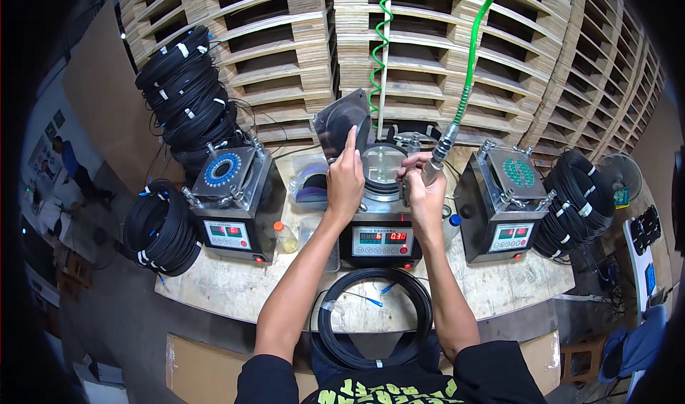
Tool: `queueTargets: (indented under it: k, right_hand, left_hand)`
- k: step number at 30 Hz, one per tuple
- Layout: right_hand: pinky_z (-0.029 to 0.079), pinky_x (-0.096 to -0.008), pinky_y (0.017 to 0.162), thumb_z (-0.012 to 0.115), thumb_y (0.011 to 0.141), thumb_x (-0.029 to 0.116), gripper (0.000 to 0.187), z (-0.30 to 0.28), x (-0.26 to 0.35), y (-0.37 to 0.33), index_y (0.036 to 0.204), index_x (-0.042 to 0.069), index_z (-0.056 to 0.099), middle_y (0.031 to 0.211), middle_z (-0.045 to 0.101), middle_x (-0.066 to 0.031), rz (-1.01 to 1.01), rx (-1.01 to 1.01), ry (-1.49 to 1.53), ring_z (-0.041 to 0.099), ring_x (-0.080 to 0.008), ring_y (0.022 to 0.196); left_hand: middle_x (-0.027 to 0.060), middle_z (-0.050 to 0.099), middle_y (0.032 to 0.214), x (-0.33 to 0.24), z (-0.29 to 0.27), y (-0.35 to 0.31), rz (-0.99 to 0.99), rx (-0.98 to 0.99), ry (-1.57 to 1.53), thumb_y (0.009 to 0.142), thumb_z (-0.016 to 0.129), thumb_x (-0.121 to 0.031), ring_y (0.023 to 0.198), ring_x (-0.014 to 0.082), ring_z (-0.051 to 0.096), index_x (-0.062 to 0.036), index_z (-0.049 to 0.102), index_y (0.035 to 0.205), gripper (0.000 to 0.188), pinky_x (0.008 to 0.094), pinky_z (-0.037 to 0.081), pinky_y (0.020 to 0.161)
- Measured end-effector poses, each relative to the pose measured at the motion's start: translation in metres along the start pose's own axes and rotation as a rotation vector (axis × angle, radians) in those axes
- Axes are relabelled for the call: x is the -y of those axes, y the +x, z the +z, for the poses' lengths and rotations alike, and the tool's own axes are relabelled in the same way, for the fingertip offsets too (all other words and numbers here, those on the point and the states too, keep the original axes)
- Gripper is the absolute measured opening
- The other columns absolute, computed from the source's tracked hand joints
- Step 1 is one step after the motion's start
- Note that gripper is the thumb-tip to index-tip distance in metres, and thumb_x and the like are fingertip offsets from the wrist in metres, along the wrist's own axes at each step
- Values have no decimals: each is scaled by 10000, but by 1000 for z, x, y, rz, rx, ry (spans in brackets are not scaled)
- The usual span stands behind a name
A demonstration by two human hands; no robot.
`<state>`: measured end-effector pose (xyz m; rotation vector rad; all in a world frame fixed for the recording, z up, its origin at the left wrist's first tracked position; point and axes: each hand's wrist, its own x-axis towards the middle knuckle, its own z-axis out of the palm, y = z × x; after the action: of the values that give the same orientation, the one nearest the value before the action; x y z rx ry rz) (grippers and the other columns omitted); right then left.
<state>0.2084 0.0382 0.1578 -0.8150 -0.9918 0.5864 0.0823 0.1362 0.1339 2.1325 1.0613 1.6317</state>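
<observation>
My left hand (345, 179) grips a dark square plate (337, 131) by its right side, index finger stretched up along its face. The plate is tilted up above the left side of the middle bench machine (382, 243), which has a digital display. In my right hand (426, 193) is a metal air blow gun (432, 168), its upper end joined to a green air hose (474, 54). The fingers wrap round its body. Between my hands shows the machine's round top (385, 163). A coil of black cable (325, 325) with blue connectors lies in front, over the table edge and my lap.
Similar machines stand left (227, 225) and right (508, 229), each topped by a fixture plate of connectors. Black cable coils (187, 93) are stacked at the left, with more coils (581, 197) at the right. An orange-capped bottle (285, 240) sits near my left forearm. Wooden pallets (278, 54) rise behind.
</observation>
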Motion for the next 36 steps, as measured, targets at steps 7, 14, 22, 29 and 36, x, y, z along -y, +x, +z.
queueTargets:
  k: [7, 14, 22, 29, 36]
  right_hand:
    - [508, -274, 700, 513, 924, -17, 68, -30, 8, 12, 962, 32, 541, 903, 588, -63, -14, -82, -60, 595, -120, 770]
    - [534, -300, 764, 510, 919, 7, 94, -49, 4, 13, 997, 14, 562, 949, 625, -94, -36, -56, -94, 621, -139, 816]
    - [550, -314, 796, 505, 917, -3, 98, -13, 29, -10, 996, 23, 555, 1001, 622, -105, 74, 46, 28, 635, -153, 860]
    - [515, -265, 726, 510, 913, -6, 143, -2, 44, 7, 1032, 15, 587, 910, 643, -74, 7, 32, 78, 633, -124, 825]
    - [558, -299, 800, 491, 923, 14, 153, -47, 43, 27, 1052, 13, 573, 963, 642, -82, 99, 56, 38, 671, -150, 899]
  left_hand:
    - [293, 627, 784, -3, -1, 1, -11, 10, -43, 986, 525, -46, 679, 443, 618, -114, 462, 1484, 506, 476, 461, 641]
    - [316, 658, 933, -5, -1, 3, -49, 12, -25, 992, 499, -50, 843, 478, 654, -75, 472, 1456, 466, 501, 489, 709]
    - [325, 661, 1066, -2, -4, 4, -108, 3, -46, 968, 520, -70, 926, 480, 663, -67, 482, 1449, 483, 488, 511, 763]
    - [307, 668, 976, 1, -1, 2, -147, -45, -74, 961, 538, -75, 806, 454, 660, -96, 471, 1473, 516, 452, 510, 726]
    - [226, 664, 1205, -1, -12, 19, 168, 415, -57, 909, 539, -19, 1156, 398, 615, -176, 631, 1340, 468, 449, 509, 971]
